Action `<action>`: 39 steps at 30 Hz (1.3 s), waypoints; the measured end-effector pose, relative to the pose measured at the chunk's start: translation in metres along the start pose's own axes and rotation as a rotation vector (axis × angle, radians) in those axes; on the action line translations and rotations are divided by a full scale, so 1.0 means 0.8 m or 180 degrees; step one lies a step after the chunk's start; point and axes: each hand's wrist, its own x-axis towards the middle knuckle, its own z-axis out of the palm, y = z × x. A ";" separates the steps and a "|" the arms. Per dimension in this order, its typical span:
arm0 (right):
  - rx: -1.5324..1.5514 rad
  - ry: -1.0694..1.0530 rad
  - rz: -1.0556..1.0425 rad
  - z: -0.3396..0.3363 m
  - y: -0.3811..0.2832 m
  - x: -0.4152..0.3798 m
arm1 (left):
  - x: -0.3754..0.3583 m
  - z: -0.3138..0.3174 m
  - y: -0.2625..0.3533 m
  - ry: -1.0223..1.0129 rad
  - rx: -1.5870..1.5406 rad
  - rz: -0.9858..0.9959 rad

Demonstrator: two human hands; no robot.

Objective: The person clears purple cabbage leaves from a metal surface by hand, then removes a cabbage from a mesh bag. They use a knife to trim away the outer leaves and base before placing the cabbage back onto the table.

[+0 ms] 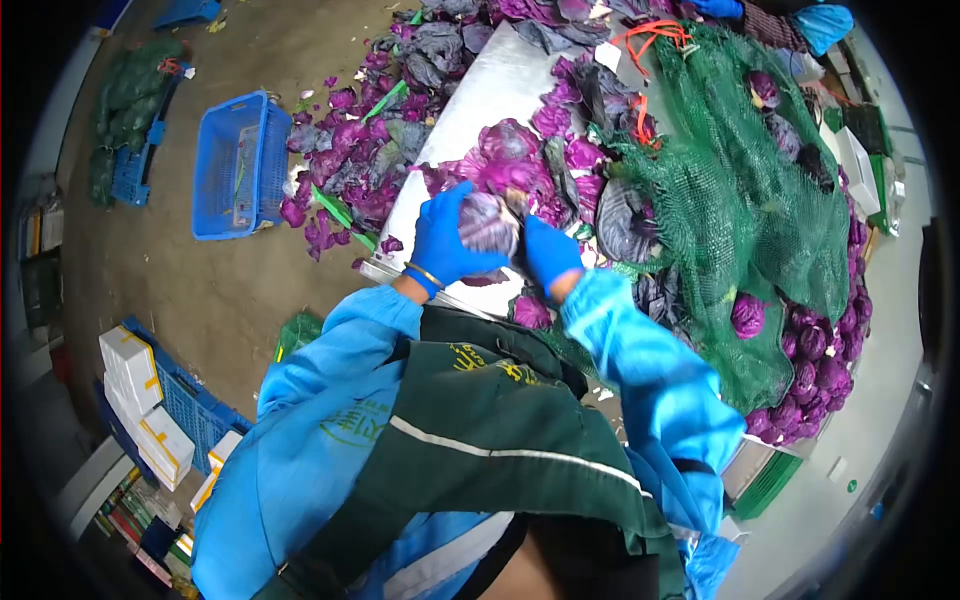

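My left hand (442, 240), in a blue glove, grips a red cabbage (488, 224) from its left side, above the near edge of the metal table (440, 170). My right hand (550, 254), gloved in blue too, is closed close against the cabbage's right side. Something dark shows at its fingertips, but I cannot make out what it is. Loose purple cabbage leaves (510, 150) lie just beyond both hands. To the right of my right hand rests a large dark outer leaf (625, 222).
A green mesh sack (735, 170) holding a few cabbages spreads over the table's right side, beside a pile of red cabbages (815, 375). Discarded leaves (365, 150) cover the floor by a blue crate (240, 165). Another person's gloved hand (718, 8) shows at the top.
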 end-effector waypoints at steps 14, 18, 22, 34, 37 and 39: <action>0.1359 0.1800 -0.1254 0.011 -0.036 0.123 | -0.045 -0.071 -0.019 0.0334 -0.2325 -0.0447; 0.1227 0.0261 0.0074 -0.073 -0.075 0.080 | -0.037 -0.066 -0.023 0.0342 -0.2294 -0.0284; 0.2501 -0.0081 0.0005 -0.050 -0.044 0.024 | -0.049 -0.035 -0.022 0.0497 -0.1981 -0.0563; 0.1516 0.0181 -0.0870 -0.034 -0.071 -0.017 | -0.060 0.009 -0.020 0.1115 -0.2939 -0.1896; 0.1784 0.0326 -0.0775 -0.020 -0.072 -0.004 | -0.061 0.019 -0.033 0.1236 -0.2280 -0.1445; 0.2046 0.0528 -0.0840 -0.009 -0.077 0.002 | -0.057 0.017 -0.027 0.1373 -0.2412 -0.1709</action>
